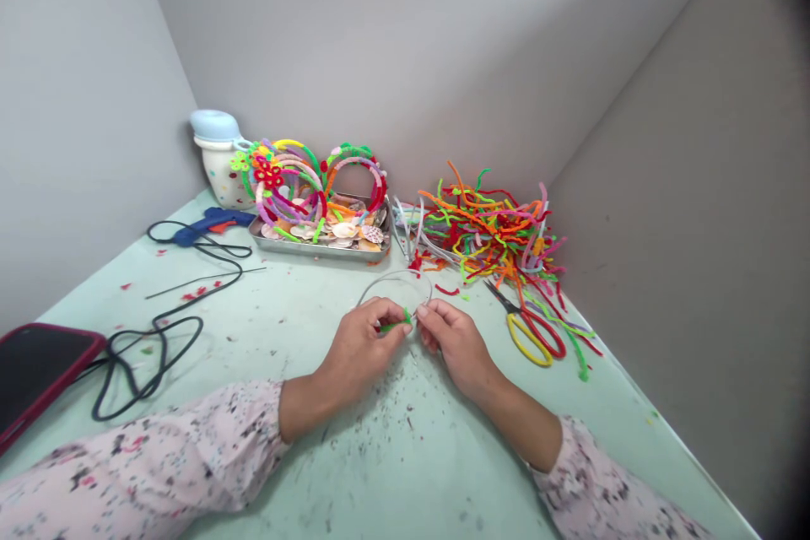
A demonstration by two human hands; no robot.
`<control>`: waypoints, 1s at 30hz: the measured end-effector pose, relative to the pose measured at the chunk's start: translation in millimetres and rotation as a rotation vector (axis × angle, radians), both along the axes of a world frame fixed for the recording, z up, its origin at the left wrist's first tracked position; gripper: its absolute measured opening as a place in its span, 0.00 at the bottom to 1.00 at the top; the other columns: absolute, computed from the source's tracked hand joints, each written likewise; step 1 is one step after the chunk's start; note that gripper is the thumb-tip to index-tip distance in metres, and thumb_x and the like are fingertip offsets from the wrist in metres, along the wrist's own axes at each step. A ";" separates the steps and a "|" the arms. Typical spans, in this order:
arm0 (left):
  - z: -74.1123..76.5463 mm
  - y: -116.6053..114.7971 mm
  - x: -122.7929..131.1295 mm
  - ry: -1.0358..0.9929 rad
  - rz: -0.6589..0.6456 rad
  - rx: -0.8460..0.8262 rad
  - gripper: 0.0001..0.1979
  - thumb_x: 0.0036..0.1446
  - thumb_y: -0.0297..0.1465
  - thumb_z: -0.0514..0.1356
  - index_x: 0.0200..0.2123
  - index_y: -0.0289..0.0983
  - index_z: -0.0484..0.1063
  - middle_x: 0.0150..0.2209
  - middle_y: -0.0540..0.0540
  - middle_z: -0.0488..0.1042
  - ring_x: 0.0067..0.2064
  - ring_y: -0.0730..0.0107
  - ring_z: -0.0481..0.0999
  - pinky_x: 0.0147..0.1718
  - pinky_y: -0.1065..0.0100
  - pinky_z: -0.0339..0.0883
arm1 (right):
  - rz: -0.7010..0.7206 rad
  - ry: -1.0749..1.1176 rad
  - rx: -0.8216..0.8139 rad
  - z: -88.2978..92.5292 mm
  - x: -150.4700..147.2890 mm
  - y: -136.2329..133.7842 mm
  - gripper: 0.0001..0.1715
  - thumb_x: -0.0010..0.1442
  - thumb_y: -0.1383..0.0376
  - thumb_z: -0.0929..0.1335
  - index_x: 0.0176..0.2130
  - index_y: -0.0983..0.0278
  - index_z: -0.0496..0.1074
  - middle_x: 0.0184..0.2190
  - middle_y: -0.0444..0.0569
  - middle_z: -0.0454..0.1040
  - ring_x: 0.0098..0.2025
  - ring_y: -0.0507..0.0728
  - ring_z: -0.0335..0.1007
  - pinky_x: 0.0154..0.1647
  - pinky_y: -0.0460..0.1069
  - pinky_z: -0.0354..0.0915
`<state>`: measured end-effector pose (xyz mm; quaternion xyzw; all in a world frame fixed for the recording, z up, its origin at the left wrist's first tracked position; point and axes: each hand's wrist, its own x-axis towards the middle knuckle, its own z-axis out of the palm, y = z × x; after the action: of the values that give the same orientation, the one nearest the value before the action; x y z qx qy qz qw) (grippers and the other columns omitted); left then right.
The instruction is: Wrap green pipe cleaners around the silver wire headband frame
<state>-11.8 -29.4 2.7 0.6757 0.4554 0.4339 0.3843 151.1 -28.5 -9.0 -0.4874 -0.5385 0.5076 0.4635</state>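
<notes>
My left hand (365, 339) and my right hand (456, 342) meet at the middle of the pale green table (405, 456). Both pinch a short green pipe cleaner (396, 324) at one end of a thin clear headband (396, 285), which arcs away from my fingers toward the wall. The left thumb and fingers press the green piece. The right fingertips close on the headband's end beside it.
A metal tray (320, 243) holds shells and finished wrapped headbands (310, 177). A pile of coloured pipe cleaners (490, 228) lies at the right, scissors (528, 327) in front. A blue glue gun (202, 226), black cord (158, 346), phone (38, 371) and white jar (218, 156) sit left.
</notes>
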 end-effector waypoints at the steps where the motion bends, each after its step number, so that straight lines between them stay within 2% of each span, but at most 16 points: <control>1: 0.4 0.1 -0.2 -0.004 -0.010 -0.010 0.04 0.53 0.29 0.58 0.30 0.37 0.73 0.31 0.49 0.75 0.34 0.69 0.72 0.35 0.70 0.64 | 0.002 0.002 -0.002 0.1 0.0 -0.1 0.20 0.58 0.51 0.67 0.25 0.62 0.64 0.18 0.39 0.62 0.21 0.50 0.54 0.23 0.46 0.52; 9: 4.7 -0.8 0.2 -0.033 -0.038 -0.073 0.05 0.53 0.27 0.58 0.30 0.37 0.74 0.30 0.50 0.75 0.34 0.70 0.72 0.35 0.71 0.63 | 0.009 -0.011 0.003 0.9 0.3 -0.2 0.19 0.58 0.52 0.66 0.25 0.62 0.64 0.18 0.39 0.62 0.21 0.49 0.54 0.23 0.46 0.52; 18: 3.3 0.9 -0.6 -0.054 -0.090 -0.065 0.05 0.54 0.28 0.56 0.32 0.36 0.72 0.31 0.49 0.74 0.34 0.70 0.70 0.36 0.71 0.62 | -0.012 0.015 -0.002 -1.4 0.7 0.5 0.18 0.58 0.53 0.67 0.25 0.63 0.64 0.18 0.39 0.62 0.21 0.49 0.53 0.23 0.46 0.51; 24: 1.0 8.3 -0.8 -0.135 -0.109 -0.212 0.10 0.56 0.33 0.53 0.29 0.35 0.71 0.23 0.52 0.67 0.27 0.73 0.63 0.28 0.72 0.57 | -0.009 -0.001 -0.007 0.4 0.1 2.3 0.18 0.58 0.53 0.67 0.25 0.63 0.64 0.18 0.39 0.62 0.21 0.49 0.54 0.23 0.45 0.52; 30: 1.1 13.1 -0.3 -0.127 -0.136 -0.226 0.11 0.56 0.34 0.54 0.28 0.34 0.70 0.24 0.52 0.65 0.27 0.74 0.61 0.28 0.72 0.56 | 0.005 -0.027 0.002 2.1 0.2 1.0 0.18 0.59 0.54 0.66 0.25 0.63 0.63 0.18 0.38 0.61 0.21 0.49 0.53 0.23 0.45 0.52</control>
<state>-12.1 -16.3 3.7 0.6285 0.4294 0.3946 0.5146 151.3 -27.5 -6.9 -0.4926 -0.5464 0.5015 0.4553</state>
